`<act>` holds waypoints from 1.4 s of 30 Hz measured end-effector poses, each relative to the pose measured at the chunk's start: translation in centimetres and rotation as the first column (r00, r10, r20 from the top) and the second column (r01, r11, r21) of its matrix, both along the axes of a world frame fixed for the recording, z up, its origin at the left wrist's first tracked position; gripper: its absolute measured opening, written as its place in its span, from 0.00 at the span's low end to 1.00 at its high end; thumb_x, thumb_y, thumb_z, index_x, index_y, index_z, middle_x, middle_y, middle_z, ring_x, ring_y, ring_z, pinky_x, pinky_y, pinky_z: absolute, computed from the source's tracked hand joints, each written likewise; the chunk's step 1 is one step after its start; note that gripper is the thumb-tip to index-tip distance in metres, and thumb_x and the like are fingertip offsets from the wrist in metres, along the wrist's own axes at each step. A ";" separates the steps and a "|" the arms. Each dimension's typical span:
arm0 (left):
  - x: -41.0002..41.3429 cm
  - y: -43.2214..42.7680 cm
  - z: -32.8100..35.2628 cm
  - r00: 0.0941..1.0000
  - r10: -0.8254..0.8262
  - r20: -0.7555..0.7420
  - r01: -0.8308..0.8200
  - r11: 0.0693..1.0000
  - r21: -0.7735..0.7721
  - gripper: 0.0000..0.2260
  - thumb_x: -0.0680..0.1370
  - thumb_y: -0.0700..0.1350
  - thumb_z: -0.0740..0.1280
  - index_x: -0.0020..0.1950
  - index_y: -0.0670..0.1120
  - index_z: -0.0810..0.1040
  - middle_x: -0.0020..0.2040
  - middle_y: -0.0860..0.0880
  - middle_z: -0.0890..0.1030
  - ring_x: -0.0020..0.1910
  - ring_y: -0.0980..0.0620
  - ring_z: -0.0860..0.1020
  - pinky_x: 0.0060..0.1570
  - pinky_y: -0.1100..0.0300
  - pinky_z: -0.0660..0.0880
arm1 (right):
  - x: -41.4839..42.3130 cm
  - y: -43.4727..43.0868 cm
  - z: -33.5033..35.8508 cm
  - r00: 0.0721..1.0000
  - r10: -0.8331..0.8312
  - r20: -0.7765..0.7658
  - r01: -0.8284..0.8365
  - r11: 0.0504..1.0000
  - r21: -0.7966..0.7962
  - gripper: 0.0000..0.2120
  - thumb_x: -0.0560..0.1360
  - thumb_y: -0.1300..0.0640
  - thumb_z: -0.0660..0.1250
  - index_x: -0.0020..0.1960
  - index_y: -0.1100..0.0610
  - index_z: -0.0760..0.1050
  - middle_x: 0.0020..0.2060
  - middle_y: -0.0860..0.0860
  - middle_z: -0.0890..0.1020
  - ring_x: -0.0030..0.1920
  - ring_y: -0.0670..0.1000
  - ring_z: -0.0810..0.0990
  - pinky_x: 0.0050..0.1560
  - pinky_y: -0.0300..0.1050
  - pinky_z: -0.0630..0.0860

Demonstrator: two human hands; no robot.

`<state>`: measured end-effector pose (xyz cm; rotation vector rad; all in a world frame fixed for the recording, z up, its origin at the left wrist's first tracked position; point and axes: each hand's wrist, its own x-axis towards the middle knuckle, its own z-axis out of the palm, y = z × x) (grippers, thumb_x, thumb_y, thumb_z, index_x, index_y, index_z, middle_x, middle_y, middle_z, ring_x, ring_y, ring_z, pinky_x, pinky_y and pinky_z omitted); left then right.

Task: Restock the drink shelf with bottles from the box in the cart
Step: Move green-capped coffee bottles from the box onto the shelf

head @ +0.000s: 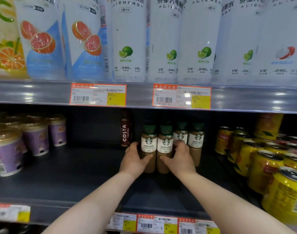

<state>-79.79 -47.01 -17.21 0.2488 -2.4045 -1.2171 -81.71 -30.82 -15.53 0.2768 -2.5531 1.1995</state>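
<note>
Dark grey lower shelf (68, 174), middle section: four clear plastic bottles of brown caffe latte, each with a white label and green cap, upright in two rows of two.

- Left front latte bottle (148, 144) and right front latte bottle (165, 146) stand touching, side by side.
- The two rear latte bottles (195, 141) stand just behind them, offset to the right.
- From here I cannot tell whether the front bases rest on the shelf.

Left hand (133, 160): grips the left front latte bottle low down. The thumb lies across its front and the fingers (131, 146) curl round its left side.

Right hand (180, 158): grips the right front latte bottle likewise. The thumb lies across the front and the fingers (179, 143) wrap round its right side, partly covering one rear bottle.

Same shelf:
- One slim dark red Costa coffee bottle (125, 130), upright, just left of the group and further back.
- Purple paper cups with gold lids (35, 139), far left.
- Yellow drink cans (262, 166), packed close, at the right.

Shelf above:
- Tall white lime-flavour bottles (127, 39).
- Grapefruit-labelled bottles (41, 39), to their left.
- Orange-and-yellow price tags (98, 95) along the front edge.
</note>
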 end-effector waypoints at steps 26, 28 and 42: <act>26.2 -13.1 -1.9 0.680 0.727 0.092 -0.397 0.471 -0.788 0.30 0.74 0.66 0.58 0.68 0.48 0.66 0.64 0.47 0.70 0.64 0.45 0.68 0.60 0.49 0.66 | 13.4 -17.5 -0.8 0.542 0.839 -0.049 -0.611 0.434 0.662 0.27 0.75 0.43 0.63 0.71 0.49 0.61 0.68 0.49 0.67 0.67 0.55 0.65 0.64 0.51 0.65; 28.9 -14.9 -2.8 0.647 0.752 0.126 -0.397 0.474 -0.786 0.29 0.74 0.66 0.58 0.67 0.48 0.67 0.64 0.47 0.70 0.64 0.45 0.68 0.60 0.49 0.66 | 15.4 -19.5 -1.2 0.512 0.858 -0.038 -0.628 0.404 0.665 0.28 0.74 0.43 0.63 0.71 0.49 0.61 0.67 0.49 0.68 0.67 0.55 0.65 0.64 0.51 0.65; 53.1 -31.1 -9.1 0.501 0.804 0.321 -0.438 0.555 -0.708 0.29 0.73 0.65 0.61 0.68 0.49 0.65 0.64 0.48 0.70 0.64 0.46 0.68 0.61 0.51 0.68 | 35.7 -38.9 -6.8 0.380 0.916 0.131 -0.683 0.182 0.708 0.26 0.74 0.44 0.63 0.69 0.49 0.62 0.67 0.50 0.68 0.67 0.56 0.66 0.63 0.52 0.66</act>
